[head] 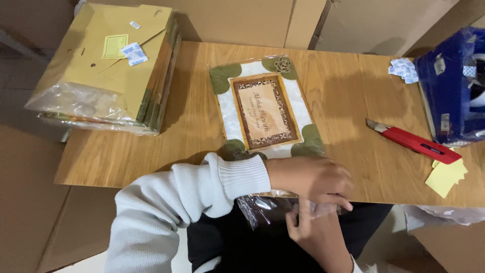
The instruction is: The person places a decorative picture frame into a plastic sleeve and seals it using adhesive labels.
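At the lower middle of the frame, the picture frame (264, 108) in its clear plastic bag (260, 208) lies lengthwise away from the person on the worktop (343, 96). Both hands meet at the bag's near open end: left hand (310, 178) and right hand (316, 230) each have their grip pinching the plastic.

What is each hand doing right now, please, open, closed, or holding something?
Left hand: closed on the open end of the clear plastic bag around the picture frame.
Right hand: pinching the same bag's edge.
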